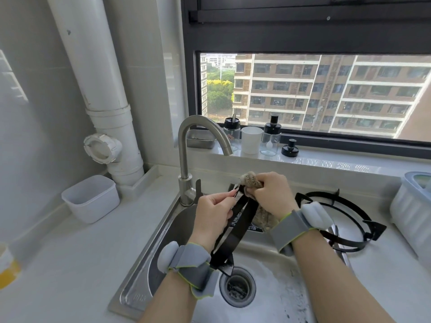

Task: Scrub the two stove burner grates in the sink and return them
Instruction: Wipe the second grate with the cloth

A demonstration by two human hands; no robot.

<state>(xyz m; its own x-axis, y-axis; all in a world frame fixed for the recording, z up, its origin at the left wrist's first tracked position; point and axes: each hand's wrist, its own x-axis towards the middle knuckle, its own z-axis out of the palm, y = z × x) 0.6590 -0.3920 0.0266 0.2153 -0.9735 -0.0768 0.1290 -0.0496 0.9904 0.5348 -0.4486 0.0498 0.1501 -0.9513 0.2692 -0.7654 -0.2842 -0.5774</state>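
Grate 1 (236, 229) pinched by left fingers (221, 197), right fingers (257, 191) clutching 1 cloth (250, 179); grate 2 (374, 229) lies beside sink (140, 264).

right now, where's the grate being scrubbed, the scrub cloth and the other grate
held grate (240, 229): head view, on its flat black band, mid-length
scrub cloth (250, 180): head view, on its knitted top bunch
other grate (375, 229): head view, on its rightmost prong

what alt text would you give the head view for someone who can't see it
Over a steel sink, a person's left hand pinches the top of a black burner grate while the right hand grips a beige knitted cloth pressed against it. A second grate lies just right of the sink.
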